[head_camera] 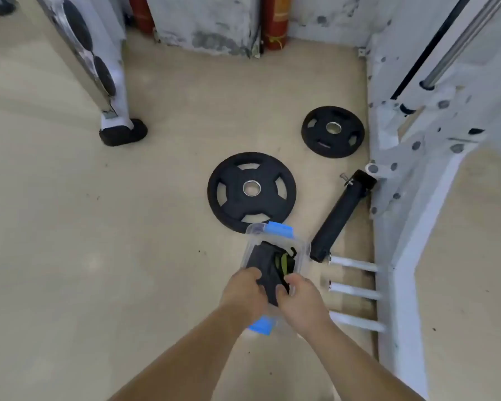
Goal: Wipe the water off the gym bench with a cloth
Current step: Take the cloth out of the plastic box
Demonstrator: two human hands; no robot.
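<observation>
Dark folded cloth in clear blue-latched plastic box, lower centre: left hand and right hand each pinch it. Fetching step; next, lift it clear.

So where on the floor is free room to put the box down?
Free: the wide floor left of the box, below the black foot. Crowded: right side, with big plate, black tube and white pegs.

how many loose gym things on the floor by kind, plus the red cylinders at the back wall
Weight plates: 2, large, small
Black foam roller pad: 1
Clear box with blue clips: 1
Red cylinders: 2
Total: 6
</observation>
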